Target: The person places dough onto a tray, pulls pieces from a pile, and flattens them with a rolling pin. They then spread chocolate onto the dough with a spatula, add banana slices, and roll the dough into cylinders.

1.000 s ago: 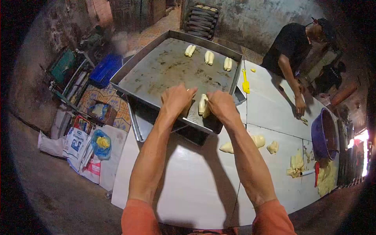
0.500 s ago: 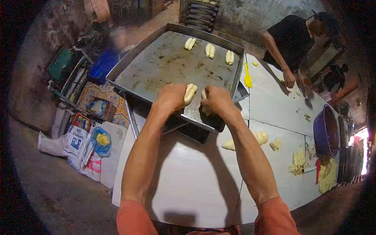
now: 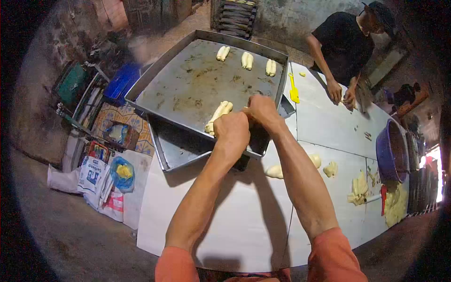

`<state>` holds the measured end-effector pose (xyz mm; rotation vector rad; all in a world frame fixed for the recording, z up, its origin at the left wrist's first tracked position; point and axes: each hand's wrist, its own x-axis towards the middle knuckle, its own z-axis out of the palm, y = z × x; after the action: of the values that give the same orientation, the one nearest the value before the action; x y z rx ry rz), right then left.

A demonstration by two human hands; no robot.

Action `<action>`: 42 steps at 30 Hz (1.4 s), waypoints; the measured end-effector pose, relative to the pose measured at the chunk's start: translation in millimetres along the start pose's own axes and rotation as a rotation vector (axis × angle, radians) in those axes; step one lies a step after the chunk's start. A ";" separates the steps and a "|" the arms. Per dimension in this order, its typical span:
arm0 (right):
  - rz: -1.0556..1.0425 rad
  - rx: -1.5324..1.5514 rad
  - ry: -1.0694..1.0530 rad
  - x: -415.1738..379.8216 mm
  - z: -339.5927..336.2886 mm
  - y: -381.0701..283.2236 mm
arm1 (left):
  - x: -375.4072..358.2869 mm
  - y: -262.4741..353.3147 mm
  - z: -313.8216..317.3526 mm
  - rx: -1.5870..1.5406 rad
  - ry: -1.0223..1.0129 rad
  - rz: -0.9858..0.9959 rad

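A large metal baking tray (image 3: 178,70) holds several twin-roll dough pieces. One dough piece (image 3: 219,115) lies at its near edge, just left of my left hand (image 3: 232,131). That hand is closed, its fingers curled and mostly hidden under the knuckles. My right hand (image 3: 263,112) is closed beside it over the near right part of the tray, around a dough piece that is almost wholly hidden. Three more dough pieces, among them a middle one (image 3: 247,60), sit in a row along the far side.
Another metal tray (image 3: 181,148) is underneath. On the white table (image 3: 319,117) are a yellow spatula (image 3: 294,89), dough lumps (image 3: 330,169) and a purple tub (image 3: 391,150). Across the table a co-worker (image 3: 345,44) works with both hands low. Bags (image 3: 94,176) lie at left.
My left hand has let go of a dough piece, which now lies on the tray, and has moved right, close to my right hand. The co-worker's hands have come nearer together.
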<state>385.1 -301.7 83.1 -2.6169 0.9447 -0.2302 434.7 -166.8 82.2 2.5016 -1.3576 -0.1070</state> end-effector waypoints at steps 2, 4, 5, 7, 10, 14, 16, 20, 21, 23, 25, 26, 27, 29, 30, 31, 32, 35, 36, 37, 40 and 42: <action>0.049 -0.028 -0.069 -5.2 -8.6 -4.7 | -3.8 -3.9 -1.3 -0.007 0.002 0.009; 0.036 -0.033 -0.039 -8.8 -3.2 -3.0 | -6.8 -6.6 -8.0 -0.027 -0.027 0.031; 0.021 -0.041 -0.004 -9.8 -2.0 -1.8 | -6.7 -6.9 -8.6 -0.023 -0.028 0.036; 0.037 -0.061 -0.059 -9.5 -4.5 -5.0 | -7.6 -5.8 -10.0 -0.011 -0.038 0.013; -0.064 -0.151 0.011 -5.3 4.9 0.1 | -11.1 -3.4 -19.1 -0.029 -0.090 0.011; -0.295 -0.304 0.038 -17.7 -12.9 -2.5 | -21.1 -22.3 -44.2 -0.087 -0.035 0.007; -0.223 -0.248 0.058 -8.5 -16.9 -5.4 | -20.9 -41.3 -60.0 -0.115 0.072 -0.082; -0.362 -0.043 0.082 6.0 -9.7 -8.8 | -12.6 -74.5 -78.9 0.028 -0.041 -0.171; -0.453 0.068 0.018 11.4 -5.2 -13.3 | -11.8 -75.3 -76.6 0.034 -0.040 -0.173; -0.486 0.069 -0.038 23.8 10.3 -20.5 | -7.6 -73.9 -63.8 0.129 -0.108 -0.127; -0.545 0.055 -0.157 31.8 21.5 -27.5 | -2.9 -74.9 -49.8 0.092 -0.098 -0.068; -0.502 0.039 -0.170 33.1 19.9 -29.9 | 1.0 -76.8 -42.0 0.091 -0.073 -0.069; -0.503 0.037 -0.172 37.3 21.4 -29.5 | 4.9 -76.9 -38.4 0.088 -0.049 -0.070; -0.575 0.036 -0.062 47.2 24.8 -26.5 | 7.8 -80.6 -30.6 0.084 0.041 -0.065; -0.596 0.055 -0.055 49.9 25.6 -24.9 | 7.2 -79.9 -30.6 0.084 0.133 -0.058; -0.591 0.057 -0.057 48.9 30.8 -24.9 | 6.0 -79.5 -31.2 0.083 0.127 -0.056; -0.580 0.074 -0.039 47.7 37.0 -26.3 | 4.8 -79.3 -32.8 0.119 0.100 -0.075; -0.557 0.061 -0.049 45.0 33.7 -25.1 | 2.8 -83.4 -34.5 0.154 0.055 -0.090; -0.596 0.058 -0.096 44.4 25.6 -24.9 | 2.3 -82.9 -40.0 0.160 -0.007 -0.095; -0.634 0.054 -0.143 43.2 16.6 -24.1 | -0.6 -80.5 -45.3 0.165 -0.069 -0.101; -0.428 -0.035 -0.164 30.6 -25.5 -16.9 | -16.9 -62.9 -53.6 0.082 0.035 -0.051; -0.284 -0.100 -0.151 21.7 -37.0 -7.9 | -25.2 -47.0 -49.1 -0.028 0.177 0.065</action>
<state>396.5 -319.9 121.0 -2.8090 0.5460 -0.0547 468.8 -111.0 113.6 2.3772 -1.3532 0.1061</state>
